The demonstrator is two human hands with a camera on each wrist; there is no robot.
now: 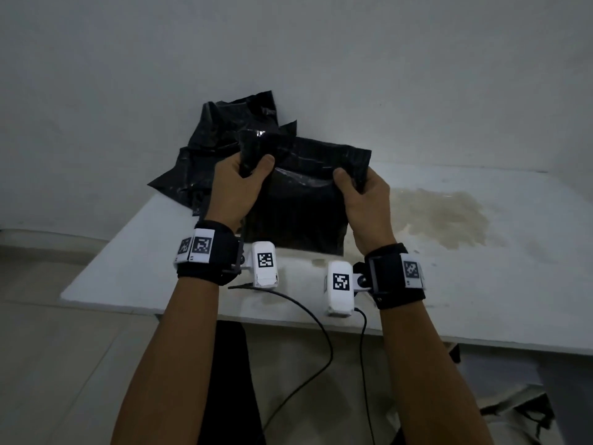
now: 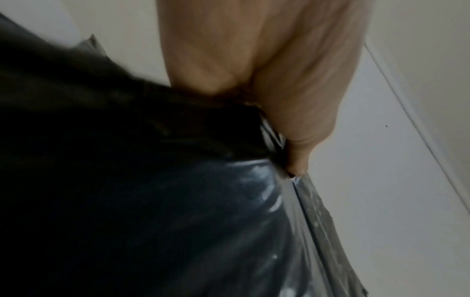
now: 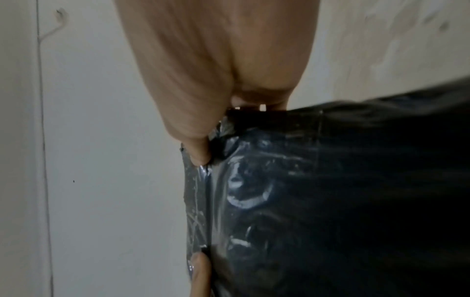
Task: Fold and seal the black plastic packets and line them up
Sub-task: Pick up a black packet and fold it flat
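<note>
I hold one black plastic packet (image 1: 298,207) upright over the white table (image 1: 481,284), its lower edge near the tabletop. My left hand (image 1: 253,170) pinches its upper left corner, thumb in front. My right hand (image 1: 349,179) pinches the upper right edge the same way. In the left wrist view the left hand (image 2: 287,154) grips the glossy packet (image 2: 203,221) at its seam. From the right wrist, the right hand (image 3: 211,144) clamps the packet (image 3: 330,201) beside its side seam. Several more black packets (image 1: 221,146) lie crumpled in a pile behind, against the wall.
A brownish stain (image 1: 442,210) marks the table to the right of the packet. The white wall (image 1: 353,59) stands right behind the pile. Cables (image 1: 321,332) hang from the wrist cameras below the table's near edge. A bag (image 1: 519,412) lies on the floor at lower right.
</note>
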